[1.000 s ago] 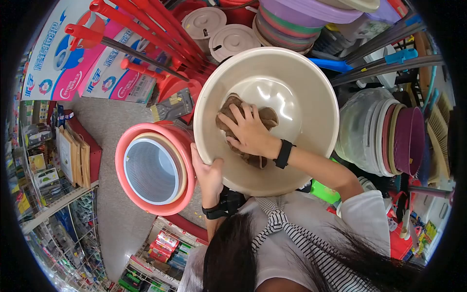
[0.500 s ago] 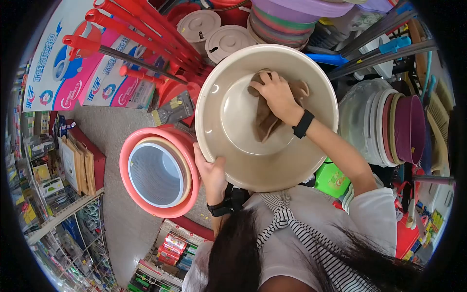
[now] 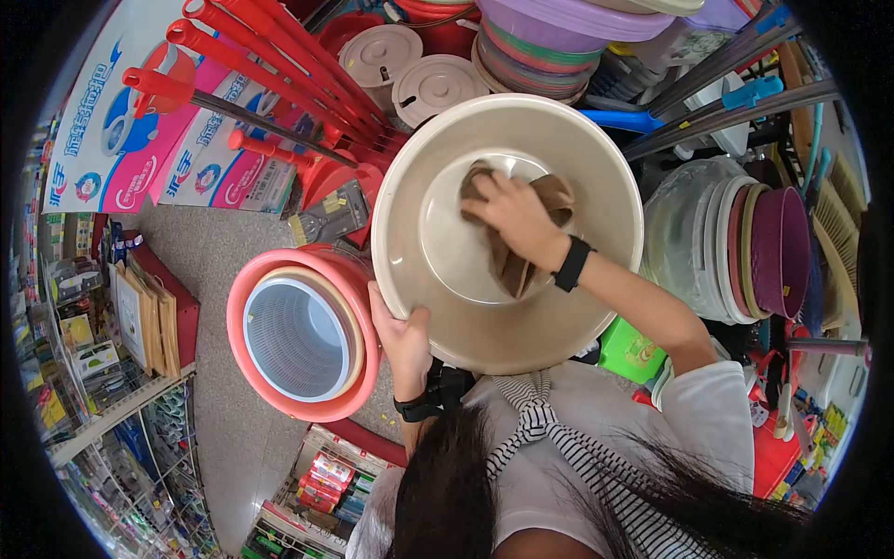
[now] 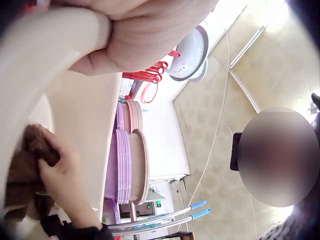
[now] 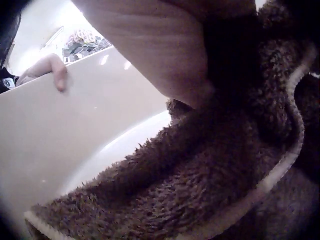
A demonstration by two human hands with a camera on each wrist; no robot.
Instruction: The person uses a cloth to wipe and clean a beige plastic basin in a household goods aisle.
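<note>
A large cream plastic basin [image 3: 410, 252] is tilted in front of the person's body, its inside facing up. At its lower-left rim the left hand [image 3: 401, 340] grips the edge, thumb over the inner side. Inside the basin, the right hand [image 3: 521, 219] holds a bunched brown cloth [image 3: 510, 265] against the bottom, its fingers curled over the fabric. The right wrist view shows this cloth [image 5: 165, 185] as fluffy, with a lighter stitched edge. In the left wrist view the right hand [image 4: 67, 180] clutches a fold of it.
Left of the basin stands a pink tub [image 3: 239, 321] with a blue basket [image 3: 298, 340] nested in it. Red-handled poles [image 3: 279, 70] and boxes [image 3: 121, 130] are at upper left. Stacked basins [image 3: 540, 47] are behind, stacked buckets [image 3: 736, 247] at right. Shelves [image 3: 121, 391] line the left.
The right hand has swept the cloth from the basin's left side to the upper right, then back slightly left and down. The left hand stays on the rim.
</note>
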